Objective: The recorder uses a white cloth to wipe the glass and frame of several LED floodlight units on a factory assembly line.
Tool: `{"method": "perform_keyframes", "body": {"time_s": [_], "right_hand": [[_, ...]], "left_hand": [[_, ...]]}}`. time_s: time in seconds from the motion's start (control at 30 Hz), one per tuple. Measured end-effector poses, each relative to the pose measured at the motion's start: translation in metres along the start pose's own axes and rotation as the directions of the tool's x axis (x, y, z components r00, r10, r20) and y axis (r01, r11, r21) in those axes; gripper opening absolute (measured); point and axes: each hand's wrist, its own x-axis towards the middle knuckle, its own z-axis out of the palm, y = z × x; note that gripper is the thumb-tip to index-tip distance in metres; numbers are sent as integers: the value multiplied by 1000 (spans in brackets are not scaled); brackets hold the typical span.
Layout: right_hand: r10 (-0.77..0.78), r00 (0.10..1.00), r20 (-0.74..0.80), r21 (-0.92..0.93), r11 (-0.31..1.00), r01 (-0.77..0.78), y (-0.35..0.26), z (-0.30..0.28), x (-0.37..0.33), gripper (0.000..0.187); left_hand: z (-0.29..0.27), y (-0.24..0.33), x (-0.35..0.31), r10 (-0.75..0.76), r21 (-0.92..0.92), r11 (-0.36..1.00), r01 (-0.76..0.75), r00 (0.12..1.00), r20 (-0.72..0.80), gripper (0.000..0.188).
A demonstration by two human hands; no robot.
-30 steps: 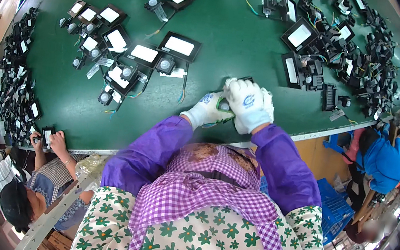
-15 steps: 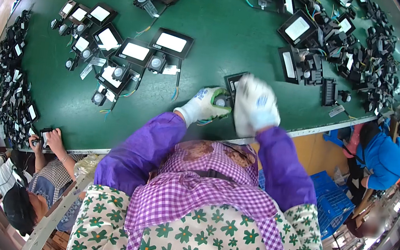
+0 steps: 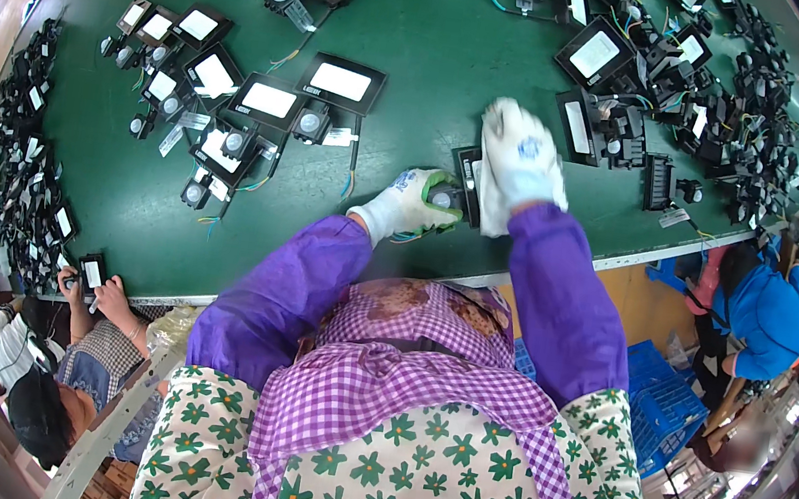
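Note:
My left hand (image 3: 401, 207), in a white and green work glove, is closed round the sensor end of a black floodlight (image 3: 468, 186) near the table's front edge. The round pale sensor dome (image 3: 442, 199) shows between thumb and fingers. My right hand (image 3: 518, 152), gloved in white, presses a folded white cloth (image 3: 494, 220) over the right part of the lamp's face. Cloth and glove hide most of that face; only its left strip shows. Thin coloured wires come out below my left hand.
Several floodlights with sensors (image 3: 268, 101) lie to the left on the green table (image 3: 414, 60). A dense heap of them (image 3: 739, 123) covers the right end, and another pile (image 3: 23, 160) the far left. At lower left a co-worker's hands (image 3: 111, 297) hold a lamp. Blue crates (image 3: 662, 405) stand below.
My right hand and the cloth have moved up and slightly left along the lamp. My left hand stays almost in place. The co-worker's lamp has turned its lit-looking white face into view.

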Motion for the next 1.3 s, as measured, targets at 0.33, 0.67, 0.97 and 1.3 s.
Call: {"method": "perform_keyframes", "body": {"time_s": [0.33, 0.67, 0.97, 1.3], "right_hand": [[-307, 950, 57, -71, 948, 311, -14, -13, -57, 15], [-175, 981, 89, -109, 977, 184, -21, -16, -96, 17], [655, 746, -122, 560, 666, -493, 52, -4, -88, 13], [-181, 983, 9, -89, 979, 181, -22, -2, -24, 15]], "left_hand": [[-2, -3, 0, 28, 33, 999, -28, 999, -20, 54], [6, -5, -1, 62, 62, 996, -57, 995, -73, 49], [7, -6, 3, 40, 10, 999, -39, 996, -81, 58], [7, -5, 7, 65, 4, 998, -65, 997, -50, 54]]}}
